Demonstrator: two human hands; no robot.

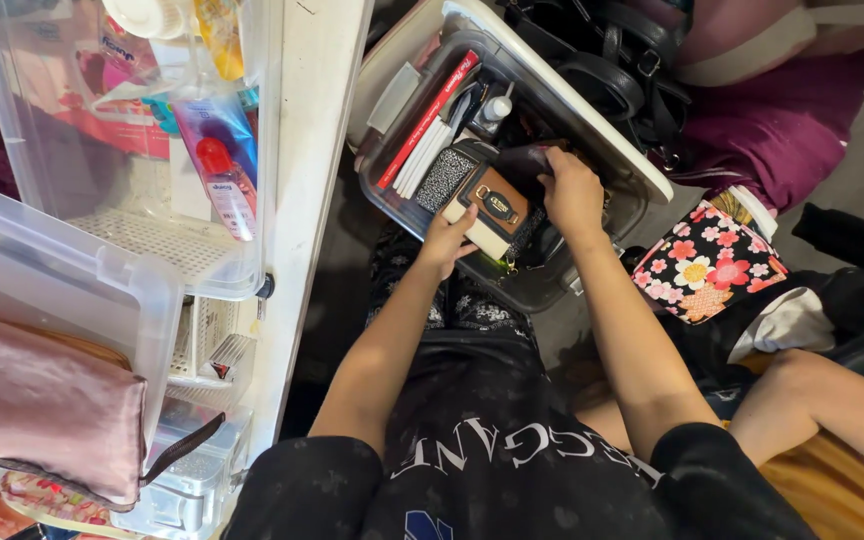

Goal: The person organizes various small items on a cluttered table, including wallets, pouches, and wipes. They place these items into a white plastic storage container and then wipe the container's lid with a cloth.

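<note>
We see the wallet (pixel 497 205), small and brown with a dark tab and a gold clasp on its face, lying tilted, its long side running from upper left to lower right. Its cream edge shows along the lower left side. It sits in the middle of the bin (pixel 407 205), a clear grey plastic tub set at a slant on the floor, its white lid (pixel 592 115) hanging open along the far right rim. Just above the wallet we see a dark pouch (pixel 522 158), shiny and rounded, partly covered. The wallet rests against a speckled black-and-white case (pixel 444 178) to its left.
</note>
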